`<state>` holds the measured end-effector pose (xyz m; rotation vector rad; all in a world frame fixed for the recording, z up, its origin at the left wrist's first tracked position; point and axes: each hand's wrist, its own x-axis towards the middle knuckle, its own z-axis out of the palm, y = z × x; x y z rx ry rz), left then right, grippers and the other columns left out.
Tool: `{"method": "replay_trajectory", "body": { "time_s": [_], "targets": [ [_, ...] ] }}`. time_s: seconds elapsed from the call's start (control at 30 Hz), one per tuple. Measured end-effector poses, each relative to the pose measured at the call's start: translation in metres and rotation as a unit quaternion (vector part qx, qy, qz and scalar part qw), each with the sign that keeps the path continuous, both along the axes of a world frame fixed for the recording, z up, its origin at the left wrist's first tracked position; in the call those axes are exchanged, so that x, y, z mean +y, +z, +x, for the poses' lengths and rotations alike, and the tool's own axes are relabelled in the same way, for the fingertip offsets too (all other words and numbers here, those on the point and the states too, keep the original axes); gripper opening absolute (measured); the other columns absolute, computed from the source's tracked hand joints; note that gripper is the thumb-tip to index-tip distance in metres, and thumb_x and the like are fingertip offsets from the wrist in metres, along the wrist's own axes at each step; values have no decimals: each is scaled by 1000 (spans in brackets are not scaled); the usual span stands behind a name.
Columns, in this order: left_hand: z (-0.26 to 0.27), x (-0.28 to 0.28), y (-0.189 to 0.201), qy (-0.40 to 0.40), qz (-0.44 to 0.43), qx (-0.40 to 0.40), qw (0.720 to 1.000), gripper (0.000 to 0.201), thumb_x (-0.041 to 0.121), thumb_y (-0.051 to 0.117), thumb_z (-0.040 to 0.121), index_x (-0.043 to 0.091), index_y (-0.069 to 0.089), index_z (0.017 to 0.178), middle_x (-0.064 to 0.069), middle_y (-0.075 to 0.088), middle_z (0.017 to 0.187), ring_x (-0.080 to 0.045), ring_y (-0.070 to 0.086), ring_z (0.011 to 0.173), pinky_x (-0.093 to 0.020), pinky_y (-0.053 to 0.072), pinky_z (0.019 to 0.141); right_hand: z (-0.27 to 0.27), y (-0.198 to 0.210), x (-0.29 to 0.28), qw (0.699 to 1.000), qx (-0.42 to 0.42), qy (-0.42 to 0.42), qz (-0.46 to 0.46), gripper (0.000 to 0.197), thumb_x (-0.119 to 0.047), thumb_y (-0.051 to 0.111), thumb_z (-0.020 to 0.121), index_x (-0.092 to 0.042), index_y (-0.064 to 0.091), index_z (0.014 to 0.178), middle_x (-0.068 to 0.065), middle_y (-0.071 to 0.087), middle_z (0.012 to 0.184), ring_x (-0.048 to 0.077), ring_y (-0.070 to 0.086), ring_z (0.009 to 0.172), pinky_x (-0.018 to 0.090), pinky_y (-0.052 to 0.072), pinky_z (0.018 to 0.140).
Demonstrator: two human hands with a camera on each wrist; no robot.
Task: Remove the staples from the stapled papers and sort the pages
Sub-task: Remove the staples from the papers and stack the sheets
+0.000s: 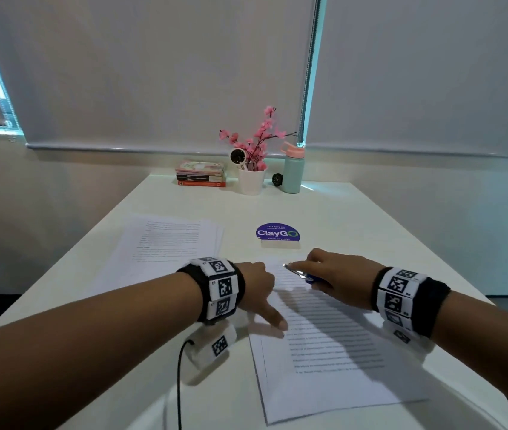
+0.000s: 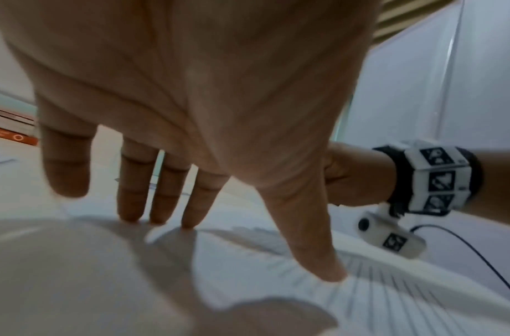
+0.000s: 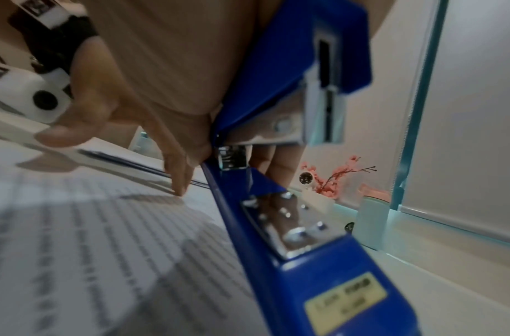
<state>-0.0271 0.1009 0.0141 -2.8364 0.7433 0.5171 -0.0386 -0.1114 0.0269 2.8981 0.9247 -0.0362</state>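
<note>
A stapled set of printed pages (image 1: 333,352) lies on the white table (image 1: 370,218) in front of me. My left hand (image 1: 258,287) presses flat on the set's upper left part, fingers (image 2: 158,218) straight and thumb (image 2: 319,261) spread onto the text. My right hand (image 1: 336,271) grips a blue stapler (image 1: 300,273) by its body, its metal end pointing left at the top of the pages near my left fingers. The right wrist view shows the stapler (image 3: 291,227) close above the printed sheet (image 3: 89,238). No staple can be made out. A second pile of loose pages (image 1: 165,243) lies to the left.
A purple ClayGo sticker (image 1: 277,233) sits beyond the papers. At the far edge stand a stack of books (image 1: 201,173), a white pot of pink flowers (image 1: 252,180), a small clock (image 1: 238,157) and a teal bottle (image 1: 292,172). Cables hang from both wrists.
</note>
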Motion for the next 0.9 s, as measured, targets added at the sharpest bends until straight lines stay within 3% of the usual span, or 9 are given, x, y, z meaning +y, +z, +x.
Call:
{"method": "replay_trajectory", "body": {
  "time_s": [0.1, 0.17, 0.23, 0.33, 0.4, 0.57, 0.67, 0.9],
  "targets": [
    [-3, 9, -10, -35, -2, 2, 999, 89, 78, 62, 67, 19, 47, 133, -2, 42, 142, -26, 47, 125, -47, 44, 100, -15, -5, 0, 999, 17, 26, -21, 50, -32, 36, 104, -45, 21, 149, -11, 41, 131, 16, 55, 102, 27, 41, 74],
    [1, 13, -12, -46, -24, 46, 998, 96, 70, 65, 73, 27, 27, 150, 3, 19, 160, -20, 21, 147, -46, 24, 117, -24, -7, 2, 998, 35, 38, -27, 49, -32, 35, 104, -47, 21, 149, -10, 42, 131, 18, 56, 105, 29, 44, 79],
    [6, 14, -9, -54, -31, 60, 996, 100, 64, 69, 74, 34, 17, 154, 8, 7, 163, -14, 6, 150, -42, 13, 121, -30, -9, 5, 996, 54, 46, -48, 49, -31, 35, 104, -46, 23, 149, -9, 42, 130, 19, 56, 106, 30, 45, 84],
    [12, 13, -1, -48, -25, 27, 998, 93, 62, 72, 72, 35, 29, 150, 6, 26, 158, -18, 27, 144, -41, 27, 116, -35, -8, 9, 993, 83, 57, -66, 49, -30, 36, 103, -47, 26, 148, -7, 44, 127, 22, 56, 106, 35, 46, 88],
    [12, 11, 1, -54, -9, 5, 998, 83, 61, 70, 75, 32, 39, 146, 2, 38, 149, -20, 39, 136, -40, 35, 110, -36, -7, 13, 990, 103, 58, -75, 50, -28, 37, 102, -46, 28, 148, -5, 45, 126, 21, 54, 108, 30, 43, 88],
    [10, 14, -4, -52, 2, 54, 997, 86, 60, 65, 81, 40, 20, 152, 18, 10, 161, -12, 19, 147, -35, 20, 117, -32, -7, 27, 986, 121, 65, -97, 49, -28, 40, 102, -45, 32, 147, -3, 47, 124, 21, 53, 110, 28, 38, 83],
    [13, 12, -5, -60, 5, 71, 996, 86, 58, 65, 82, 41, 18, 152, 20, 5, 161, -10, 9, 149, -37, 15, 120, -32, -4, 33, 982, 124, 70, -124, 48, -28, 41, 102, -42, 34, 147, -2, 46, 128, 20, 51, 114, 25, 31, 80],
    [18, 3, -1, -72, 31, 76, 994, 84, 58, 67, 80, 43, 24, 150, 20, 6, 160, -15, 16, 148, -42, 20, 118, -34, -6, 39, 983, 104, 72, -133, 46, -30, 40, 102, -42, 33, 146, -5, 44, 134, 22, 52, 115, 31, 40, 84]
  ]
}}
